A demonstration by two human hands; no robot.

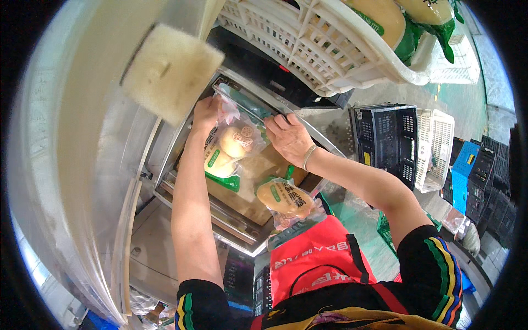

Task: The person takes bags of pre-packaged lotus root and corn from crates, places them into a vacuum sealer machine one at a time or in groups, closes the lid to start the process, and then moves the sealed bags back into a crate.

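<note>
My left hand (207,113) pinches the mouth end of a clear plastic bag (226,154) at the far left corner of a metal-rimmed chamber, likely a vacuum sealer's. Pale lotus root pieces show inside the bag, which bears printing and a green end. My right hand (290,138), with a band at the wrist, rests its bent fingers at the right end of a thin metal bar (239,103) along the far side. Whether those fingers grip the bar or bag film is hidden. A second lotus root bag (284,198) lies across the chamber's near rim (247,247).
A pale block (173,74) hangs beside the raised, clear curved cover (74,165) at left. A white crate (313,45) of bagged produce stands beyond the chamber. Black crates (385,140) and another white crate (433,148) are at right. My red apron (317,255) touches the near side.
</note>
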